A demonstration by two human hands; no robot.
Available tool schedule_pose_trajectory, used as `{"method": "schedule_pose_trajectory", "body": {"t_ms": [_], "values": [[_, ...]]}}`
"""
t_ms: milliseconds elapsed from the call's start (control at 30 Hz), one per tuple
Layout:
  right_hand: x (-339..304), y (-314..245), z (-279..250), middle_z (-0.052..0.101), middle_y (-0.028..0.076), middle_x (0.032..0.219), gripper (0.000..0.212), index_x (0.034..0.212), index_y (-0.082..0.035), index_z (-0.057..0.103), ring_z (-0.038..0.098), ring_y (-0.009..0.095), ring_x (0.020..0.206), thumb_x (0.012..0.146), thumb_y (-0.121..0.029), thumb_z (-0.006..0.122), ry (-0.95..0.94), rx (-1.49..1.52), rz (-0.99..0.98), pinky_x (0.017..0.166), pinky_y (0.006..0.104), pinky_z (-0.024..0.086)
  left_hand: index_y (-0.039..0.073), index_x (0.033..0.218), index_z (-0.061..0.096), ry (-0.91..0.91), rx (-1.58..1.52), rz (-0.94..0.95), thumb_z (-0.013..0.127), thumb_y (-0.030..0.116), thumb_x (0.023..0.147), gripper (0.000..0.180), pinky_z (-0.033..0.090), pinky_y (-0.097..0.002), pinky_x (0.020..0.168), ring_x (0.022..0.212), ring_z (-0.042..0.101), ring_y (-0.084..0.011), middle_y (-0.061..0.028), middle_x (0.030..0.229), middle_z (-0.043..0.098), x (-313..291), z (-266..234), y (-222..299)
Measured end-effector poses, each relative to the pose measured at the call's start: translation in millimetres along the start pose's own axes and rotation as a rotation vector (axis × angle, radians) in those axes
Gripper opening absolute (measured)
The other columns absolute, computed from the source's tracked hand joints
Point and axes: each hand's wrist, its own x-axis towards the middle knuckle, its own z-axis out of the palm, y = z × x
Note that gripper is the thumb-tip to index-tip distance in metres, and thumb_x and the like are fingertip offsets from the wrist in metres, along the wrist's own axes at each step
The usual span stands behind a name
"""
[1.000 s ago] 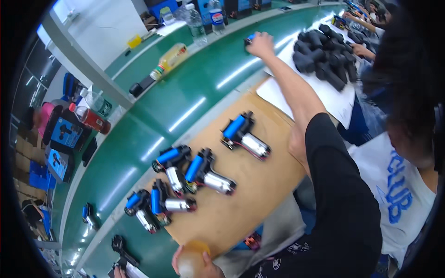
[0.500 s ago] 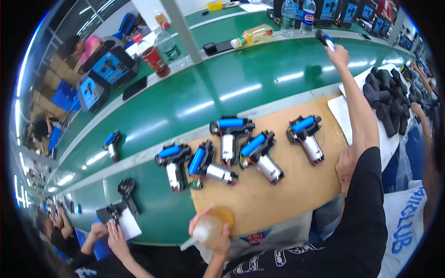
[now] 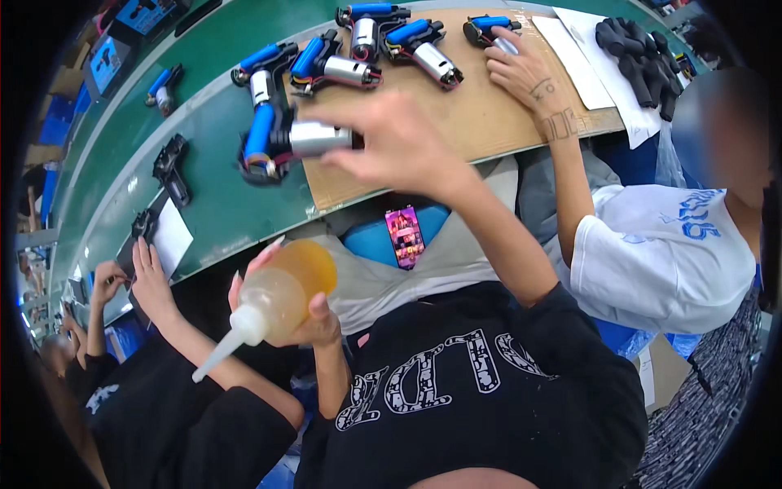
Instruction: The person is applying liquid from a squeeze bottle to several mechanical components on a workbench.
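Observation:
My left hand (image 3: 318, 322) is wrapped round a translucent squeeze bottle (image 3: 281, 285) of amber liquid, held tilted in front of my black shirt. Its pointed nozzle aims down and left. Somewhat blurred, my right hand (image 3: 399, 147) grips the silver motor end of a motor assembly (image 3: 261, 134) above the near left edge of the cardboard sheet (image 3: 489, 114). This assembly has a blue cylinder and a black frame. Similar motor assemblies (image 3: 423, 53) lie in a group just beyond. A neighbour's hand (image 3: 513, 69) touches the rightmost motor assembly (image 3: 481, 31).
Black T-shaped parts (image 3: 639, 61) are heaped on white sheets at the right. Another motor assembly (image 3: 165, 90) and a black housing (image 3: 171, 167) lie on the green table at left. A second co-worker's hand (image 3: 151, 281) works there. A phone (image 3: 405, 236) rests on my lap.
My right hand has come back from the far right with a motor assembly. The bottle is nearer. My view has tipped down, and the right neighbour's hand has reached the rightmost assembly.

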Motion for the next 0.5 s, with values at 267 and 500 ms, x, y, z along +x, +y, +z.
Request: {"method": "schedule_pose_trajectory", "body": {"t_ms": [267,500], "values": [[-75.7,11.4,61.2,0.072,0.013,0.114,0.050,0.126,-0.008,0.067,0.071,0.031,0.096,0.077,-0.013,0.078,0.050,-0.095,0.025,0.083,0.0424,0.057,-0.007,0.141,0.034,-0.125,-0.063,-0.122,0.088,0.050,0.074,0.103,0.055,-0.0439,0.093,0.105,0.065,-0.0332,-0.0260,0.116,0.063,-21.5,-23.8,14.8],[-80.9,-6.0,11.8,0.061,0.017,0.140,0.061,0.140,-0.002,0.056,0.058,0.033,0.129,0.083,-0.012,0.076,0.112,0.135,-0.085,0.105,0.0411,0.049,-0.005,0.142,0.036,-0.173,-0.199,-0.203,0.091,0.025,0.076,0.091,0.049,-0.0427,0.104,0.120,0.060,-0.0307,-0.0279,0.128,0.060,8.8,26.5,14.7]]}}
